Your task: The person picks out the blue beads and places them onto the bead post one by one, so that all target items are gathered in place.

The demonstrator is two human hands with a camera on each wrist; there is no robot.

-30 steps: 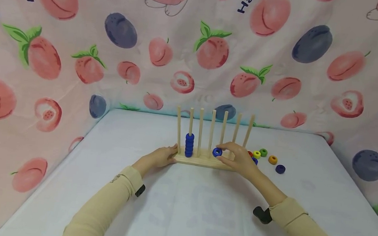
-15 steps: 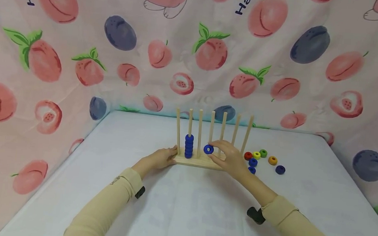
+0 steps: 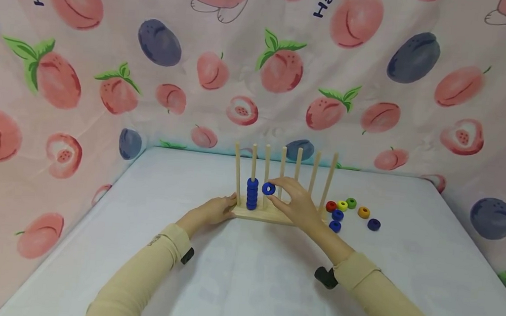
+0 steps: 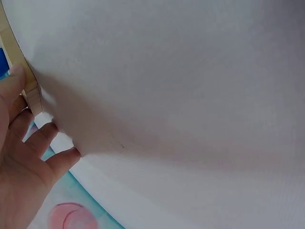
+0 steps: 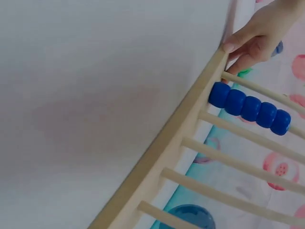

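A wooden peg rack (image 3: pixel 270 216) with several upright pegs stands on the table. Blue beads (image 3: pixel 252 194) are stacked on its second peg from the left; the right wrist view shows the same stack (image 5: pixel 250 109). My left hand (image 3: pixel 213 211) grips the left end of the base, thumb on top, as the left wrist view confirms at the base end (image 4: pixel 32 93). Between thumb and finger, my right hand (image 3: pixel 296 204) pinches a blue bead (image 3: pixel 264 188), hole facing me, in front of the third peg and just right of the stack. The right wrist view does not show this bead.
Right of the rack lie loose beads: red (image 3: pixel 331 206), yellow (image 3: pixel 342 205), green (image 3: pixel 351 203), orange (image 3: pixel 363 212), dark blue (image 3: pixel 374 224) and two blue ones (image 3: pixel 337 215). A fruit-print cloth (image 3: pixel 212 105) hangs behind the white table (image 3: pixel 243 276).
My right hand has carried the blue bead leftward and slightly up, from near the fourth peg to the third. The loose blue beads came into full view. My left hand stays put.
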